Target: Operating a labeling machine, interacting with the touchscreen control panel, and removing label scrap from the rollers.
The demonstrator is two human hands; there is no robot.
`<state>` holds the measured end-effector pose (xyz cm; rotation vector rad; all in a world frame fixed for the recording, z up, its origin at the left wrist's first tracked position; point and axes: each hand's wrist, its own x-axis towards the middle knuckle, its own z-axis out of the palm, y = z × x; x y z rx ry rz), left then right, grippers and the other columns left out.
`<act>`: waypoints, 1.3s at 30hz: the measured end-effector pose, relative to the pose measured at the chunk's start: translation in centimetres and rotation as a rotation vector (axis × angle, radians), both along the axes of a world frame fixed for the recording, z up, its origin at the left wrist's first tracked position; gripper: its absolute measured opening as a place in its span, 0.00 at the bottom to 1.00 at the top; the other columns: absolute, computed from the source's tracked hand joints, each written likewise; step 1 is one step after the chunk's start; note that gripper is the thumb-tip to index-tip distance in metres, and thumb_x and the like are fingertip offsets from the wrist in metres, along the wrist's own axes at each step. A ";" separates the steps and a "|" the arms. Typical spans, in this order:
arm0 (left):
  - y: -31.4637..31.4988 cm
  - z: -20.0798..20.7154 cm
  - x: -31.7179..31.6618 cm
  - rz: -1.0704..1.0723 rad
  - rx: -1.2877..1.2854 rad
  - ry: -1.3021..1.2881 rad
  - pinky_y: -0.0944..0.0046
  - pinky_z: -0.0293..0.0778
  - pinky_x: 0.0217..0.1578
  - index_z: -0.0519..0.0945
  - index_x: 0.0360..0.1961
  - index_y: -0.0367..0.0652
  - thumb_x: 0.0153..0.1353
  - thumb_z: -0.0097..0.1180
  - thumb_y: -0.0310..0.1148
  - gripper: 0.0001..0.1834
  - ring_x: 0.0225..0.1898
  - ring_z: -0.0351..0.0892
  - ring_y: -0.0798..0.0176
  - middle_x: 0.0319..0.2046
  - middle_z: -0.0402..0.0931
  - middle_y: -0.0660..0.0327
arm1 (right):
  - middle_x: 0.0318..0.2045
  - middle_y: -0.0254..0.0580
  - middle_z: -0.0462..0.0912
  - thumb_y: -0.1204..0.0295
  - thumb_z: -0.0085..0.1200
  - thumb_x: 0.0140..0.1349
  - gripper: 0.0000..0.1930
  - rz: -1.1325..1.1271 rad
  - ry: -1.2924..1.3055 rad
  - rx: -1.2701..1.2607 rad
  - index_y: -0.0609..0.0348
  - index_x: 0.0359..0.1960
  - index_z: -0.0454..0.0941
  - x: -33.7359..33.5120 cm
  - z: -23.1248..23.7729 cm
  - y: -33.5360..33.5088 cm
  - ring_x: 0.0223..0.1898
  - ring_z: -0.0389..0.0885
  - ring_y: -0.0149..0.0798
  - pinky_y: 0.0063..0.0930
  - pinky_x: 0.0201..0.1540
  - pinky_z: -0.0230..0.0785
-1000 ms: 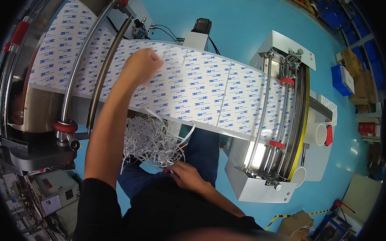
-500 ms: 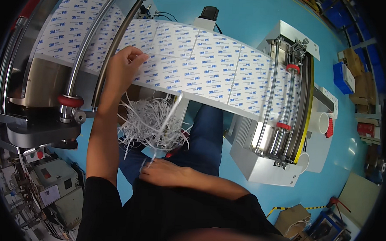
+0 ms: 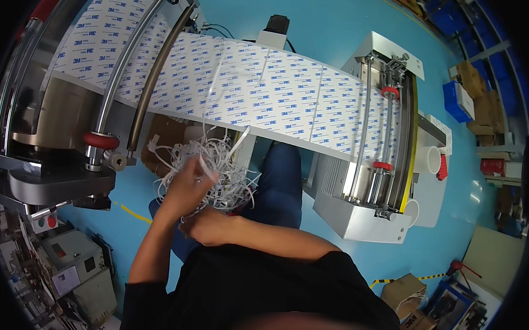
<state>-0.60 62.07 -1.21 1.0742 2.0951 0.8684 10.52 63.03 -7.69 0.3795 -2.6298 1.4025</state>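
I see a tangled bunch of thin white paper strips [image 3: 217, 166], loose and curly, bunched below the printed white sheet's [image 3: 268, 88] front edge.

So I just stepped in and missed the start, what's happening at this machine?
A person in a black top stands at a wide white printed sheet stretched between metal rollers. The left hand grips a tangled bundle of thin white paper strips under the sheet's edge; the right hand rests just beneath it, at the left wrist.
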 end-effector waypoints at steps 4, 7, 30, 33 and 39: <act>-2.5 -2.3 -1.4 -0.179 -0.200 -0.561 0.70 0.69 0.31 0.76 0.40 0.38 0.64 0.54 0.36 0.11 0.28 0.71 0.73 0.26 0.73 0.66 | 0.35 0.52 0.79 0.62 0.56 0.59 0.15 -0.027 -0.149 0.010 0.59 0.42 0.78 1.2 0.8 1.0 0.44 0.79 0.50 0.44 0.50 0.68; -2.8 -3.5 -3.2 -0.122 -0.126 -0.298 0.71 0.64 0.27 0.77 0.34 0.39 0.64 0.52 0.36 0.10 0.25 0.66 0.76 0.23 0.70 0.69 | 0.37 0.48 0.76 0.62 0.52 0.62 0.20 -0.128 -0.084 0.095 0.54 0.54 0.72 3.3 2.6 2.3 0.42 0.76 0.48 0.43 0.47 0.67; -3.2 -5.0 -7.7 0.008 -0.076 -0.108 0.74 0.59 0.27 0.78 0.44 0.39 0.70 0.46 0.46 0.19 0.26 0.62 0.77 0.24 0.66 0.72 | 0.43 0.48 0.80 0.65 0.52 0.64 0.16 -1.201 -0.581 0.038 0.64 0.46 0.77 48.6 3.8 31.2 0.43 0.78 0.43 0.33 0.49 0.69; -5.3 -5.5 -9.5 0.060 -0.069 -0.253 0.75 0.59 0.27 0.76 0.45 0.39 0.70 0.47 0.45 0.18 0.25 0.62 0.77 0.25 0.67 0.71 | 0.42 0.54 0.80 0.55 0.50 0.63 0.23 -0.863 -0.938 0.114 0.67 0.43 0.78 46.1 -1.4 34.8 0.43 0.78 0.49 0.37 0.48 0.69; -4.7 -4.8 -9.5 0.129 -0.071 -0.507 0.76 0.60 0.26 0.74 0.50 0.40 0.70 0.48 0.42 0.17 0.25 0.63 0.78 0.27 0.69 0.70 | 0.32 0.57 0.82 0.45 0.53 0.58 0.29 -0.882 -1.131 0.055 0.66 0.33 0.82 45.5 -8.6 35.7 0.39 0.80 0.53 0.38 0.44 0.70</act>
